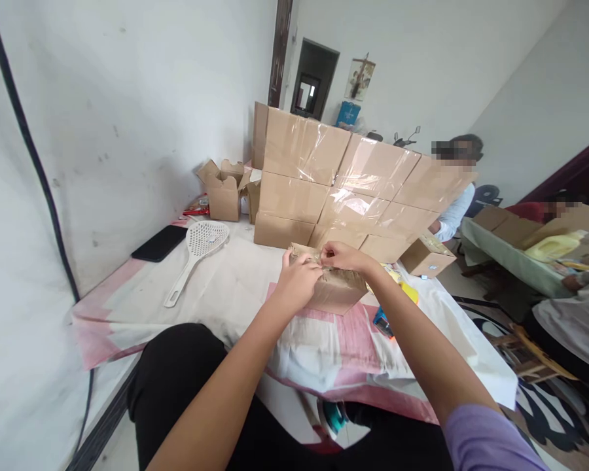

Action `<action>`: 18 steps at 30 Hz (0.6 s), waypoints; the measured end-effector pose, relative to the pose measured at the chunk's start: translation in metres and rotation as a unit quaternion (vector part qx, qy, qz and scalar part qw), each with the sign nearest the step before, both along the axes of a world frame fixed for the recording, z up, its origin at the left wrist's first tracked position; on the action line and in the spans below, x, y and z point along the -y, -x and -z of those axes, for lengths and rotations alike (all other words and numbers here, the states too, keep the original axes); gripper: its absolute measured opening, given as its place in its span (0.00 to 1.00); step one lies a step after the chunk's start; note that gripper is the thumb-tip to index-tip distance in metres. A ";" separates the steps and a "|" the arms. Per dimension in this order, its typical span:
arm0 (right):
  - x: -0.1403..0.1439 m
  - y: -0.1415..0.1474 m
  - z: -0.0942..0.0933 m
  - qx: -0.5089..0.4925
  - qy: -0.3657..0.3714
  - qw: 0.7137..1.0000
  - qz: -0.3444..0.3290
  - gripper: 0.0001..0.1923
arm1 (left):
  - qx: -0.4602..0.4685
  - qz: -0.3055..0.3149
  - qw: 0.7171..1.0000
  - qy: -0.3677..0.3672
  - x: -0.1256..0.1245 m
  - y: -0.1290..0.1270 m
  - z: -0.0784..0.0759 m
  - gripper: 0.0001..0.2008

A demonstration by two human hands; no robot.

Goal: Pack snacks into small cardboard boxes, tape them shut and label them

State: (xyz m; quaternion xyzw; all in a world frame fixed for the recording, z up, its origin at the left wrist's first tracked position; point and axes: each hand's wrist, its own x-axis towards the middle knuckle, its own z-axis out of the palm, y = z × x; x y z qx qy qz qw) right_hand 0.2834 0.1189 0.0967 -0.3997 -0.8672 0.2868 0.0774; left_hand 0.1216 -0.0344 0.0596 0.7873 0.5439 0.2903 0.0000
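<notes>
A small cardboard box (338, 297) sits on the table in front of me, with crumpled clear tape along its top. My left hand (298, 278) holds the box at its left side, fingers bent over the top edge. Over the top, my right hand (343, 256) has its thumb and fingers pinched together; what lies between them is too small to make out. Right of the box, partly behind my right forearm, are a blue and orange object (383, 322) and a yellow object (410, 292).
Taped cardboard boxes (294, 196) stand stacked as a wall behind. A white slotted scoop (207, 239), a black phone (160, 243) and an open carton (224, 196) lie left. Another box (427, 255) stands right. One person (454, 203) is behind the stack; others sit at a right-hand table (510, 258).
</notes>
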 end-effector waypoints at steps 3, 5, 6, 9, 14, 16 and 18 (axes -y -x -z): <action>0.001 -0.001 -0.001 0.004 -0.054 0.998 0.027 0.21 | -0.012 -0.007 1.000 -0.004 0.001 -0.005 0.002 0.22; 0.003 0.000 -0.001 0.009 -0.069 0.997 0.026 0.20 | -0.006 -0.030 0.999 -0.015 0.002 -0.013 0.006 0.20; 0.004 0.000 0.000 0.013 -0.073 0.997 0.024 0.18 | -0.001 -0.044 0.999 -0.020 0.002 -0.017 0.009 0.18; 0.009 0.001 0.001 0.020 -0.095 0.995 0.032 0.16 | -0.007 -0.071 0.997 -0.032 0.006 -0.030 0.014 0.18; -0.005 -0.042 -0.005 0.062 -0.337 0.913 0.222 0.20 | -0.057 -0.068 0.995 -0.034 0.011 -0.036 0.012 0.13; -0.018 -0.086 -0.007 0.092 -0.383 0.863 0.315 0.16 | -0.062 -0.069 0.995 -0.027 0.010 -0.035 0.010 0.10; -0.029 -0.139 -0.008 0.085 -0.365 0.844 0.384 0.15 | -0.065 -0.068 0.995 -0.023 0.008 -0.033 0.009 0.09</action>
